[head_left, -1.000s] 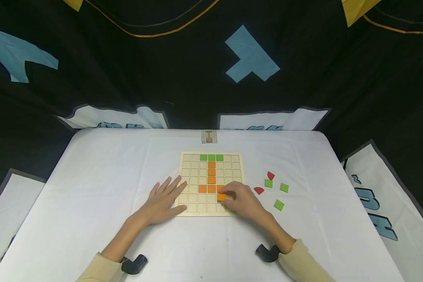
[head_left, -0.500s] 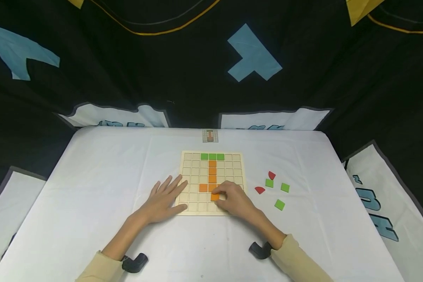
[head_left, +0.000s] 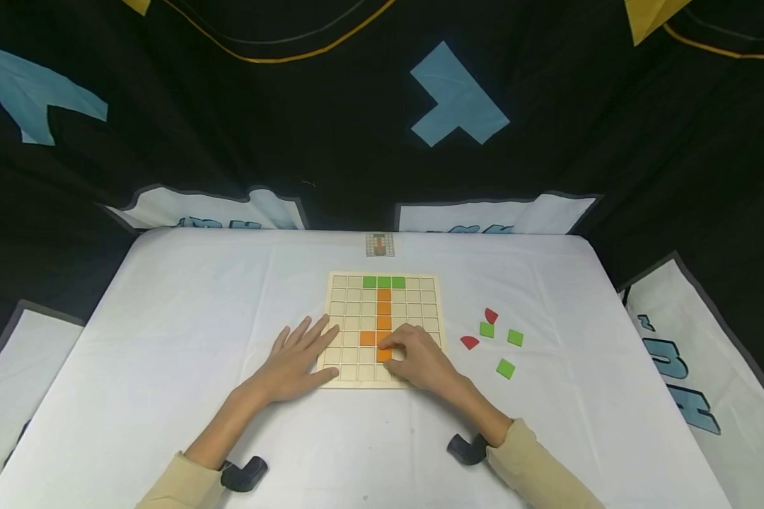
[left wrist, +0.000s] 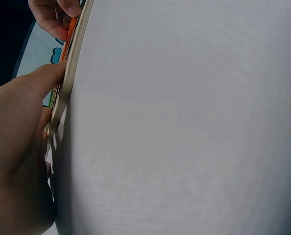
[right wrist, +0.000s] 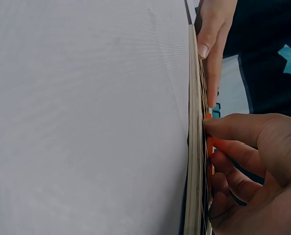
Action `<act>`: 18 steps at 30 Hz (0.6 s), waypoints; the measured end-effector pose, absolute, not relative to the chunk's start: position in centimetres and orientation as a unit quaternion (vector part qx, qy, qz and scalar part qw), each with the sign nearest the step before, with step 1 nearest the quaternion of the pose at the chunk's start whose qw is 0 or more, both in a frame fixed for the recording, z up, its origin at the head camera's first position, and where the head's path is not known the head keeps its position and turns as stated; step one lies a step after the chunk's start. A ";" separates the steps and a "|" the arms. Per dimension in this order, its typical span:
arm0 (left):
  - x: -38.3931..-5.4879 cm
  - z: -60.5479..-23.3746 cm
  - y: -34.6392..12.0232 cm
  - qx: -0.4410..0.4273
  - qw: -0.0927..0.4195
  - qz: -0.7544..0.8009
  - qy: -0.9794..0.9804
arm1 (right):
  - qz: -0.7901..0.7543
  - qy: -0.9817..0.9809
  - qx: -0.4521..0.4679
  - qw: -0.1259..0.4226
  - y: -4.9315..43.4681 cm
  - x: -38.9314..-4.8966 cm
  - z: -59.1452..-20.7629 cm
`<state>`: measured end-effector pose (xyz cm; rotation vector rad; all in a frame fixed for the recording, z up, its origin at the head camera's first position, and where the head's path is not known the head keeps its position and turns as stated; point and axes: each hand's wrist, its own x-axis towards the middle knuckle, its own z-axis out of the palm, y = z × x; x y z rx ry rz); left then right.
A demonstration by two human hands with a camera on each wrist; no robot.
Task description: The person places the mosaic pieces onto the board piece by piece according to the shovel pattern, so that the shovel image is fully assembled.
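A wooden grid board (head_left: 350,375) lies on the white table. Three green square tiles (head_left: 385,282) fill the middle of its far row, and a column of orange tiles (head_left: 384,309) runs down from them. One more orange tile (head_left: 367,338) sits left of the column's lower end. My right hand (head_left: 420,359) pinches an orange square tile (head_left: 383,355) between thumb and fingers, directly below the column. Its fingers hide part of the row above. My left hand (head_left: 296,364) lies spread with straight fingers over the board's left edge, thumb (left wrist: 52,76) on the rim.
Right of the board lie loose green square tiles (head_left: 506,368) and red quarter-round pieces (head_left: 469,342). A small card with a printed grid pattern (head_left: 379,244) is at the table's far edge. Black curved wrist mounts (head_left: 245,474) sit at both sleeves.
My right hand has slid left along the board with the orange tile, from one column right of the orange line to beneath it. My left hand stays put.
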<state>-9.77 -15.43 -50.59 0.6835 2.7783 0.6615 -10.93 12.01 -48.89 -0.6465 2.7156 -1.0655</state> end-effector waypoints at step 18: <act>-9.7 -50.5 -15.4 0.233 0.100 0.231 0.940 | -0.358 0.905 -0.222 0.068 12.0 -11.1 -49.0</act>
